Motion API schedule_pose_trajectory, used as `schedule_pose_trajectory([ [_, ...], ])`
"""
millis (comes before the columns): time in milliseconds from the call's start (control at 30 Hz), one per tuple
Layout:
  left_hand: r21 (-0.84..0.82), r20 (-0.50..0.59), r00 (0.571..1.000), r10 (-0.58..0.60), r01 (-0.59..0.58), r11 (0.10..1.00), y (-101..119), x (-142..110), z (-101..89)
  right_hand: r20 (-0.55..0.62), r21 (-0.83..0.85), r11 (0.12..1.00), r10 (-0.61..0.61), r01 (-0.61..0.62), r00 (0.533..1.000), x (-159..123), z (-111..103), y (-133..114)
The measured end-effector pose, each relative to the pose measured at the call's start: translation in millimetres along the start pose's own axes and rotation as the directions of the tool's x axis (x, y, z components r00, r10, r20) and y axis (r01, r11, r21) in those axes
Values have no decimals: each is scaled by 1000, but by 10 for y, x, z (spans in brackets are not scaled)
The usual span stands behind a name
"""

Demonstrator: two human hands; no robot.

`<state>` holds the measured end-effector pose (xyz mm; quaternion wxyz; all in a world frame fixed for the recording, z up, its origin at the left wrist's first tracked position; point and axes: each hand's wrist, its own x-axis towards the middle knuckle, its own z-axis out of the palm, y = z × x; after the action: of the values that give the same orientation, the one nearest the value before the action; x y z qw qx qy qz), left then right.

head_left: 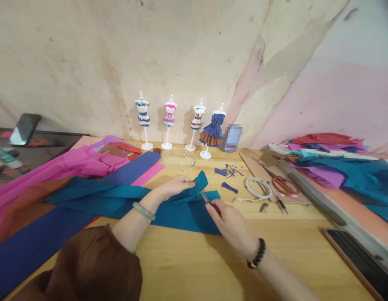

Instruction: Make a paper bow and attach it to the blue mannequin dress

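My left hand (178, 187) pinches the raised edge of a long teal strip (187, 217) that looks like fabric or crepe paper. Small scissors (204, 196) are in my right hand (226, 219), their metal blades at a slit in the strip. One flap stands up in my left fingers; another lies to the right of the blades. My right fingers hide most of the scissors' handles. Leftward, the strip runs under my left wrist and over a dark blue strip (118, 175).
Small mannequins (170, 110) stand along the wall, one in a blue and brown dress (214, 129). Right of my hands lie blue scraps (229, 187), a coiled white cord (258, 188), orange-handled scissors (285, 186) and a phone (359, 259). Pink material (65, 173) is piled at left.
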<state>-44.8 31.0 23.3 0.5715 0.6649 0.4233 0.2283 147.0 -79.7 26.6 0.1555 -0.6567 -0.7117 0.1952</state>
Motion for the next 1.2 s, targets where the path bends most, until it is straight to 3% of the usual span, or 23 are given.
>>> schedule_pose_trajectory([
  [133, 20, -5, 1000, 11, -11, 1000, -11, 3, -15, 21, -6, 1000, 3, -3, 1000, 73, -1, 6],
  [467, 2, -3, 996, -89, 89, 996, -13, 9, -48, 30, 21, 1000, -7, 6, 1000, 64, 105, 81],
  [633, -124, 81, 997, -17, 27, 992, 14, -4, -37, 48, 55, 998, -2, -1, 999, 58, 78, 33],
  [833, -192, 136, 990, -34, 60, 980, -26, 22, -42, 46, 114, 993, -24, 19, 999, 76, 141, -10],
  [1200, -223, 134, 991, -12, 42, 974, -70, 43, -31, 25, 133, 990, -46, 42, 999, 73, 169, -10],
])
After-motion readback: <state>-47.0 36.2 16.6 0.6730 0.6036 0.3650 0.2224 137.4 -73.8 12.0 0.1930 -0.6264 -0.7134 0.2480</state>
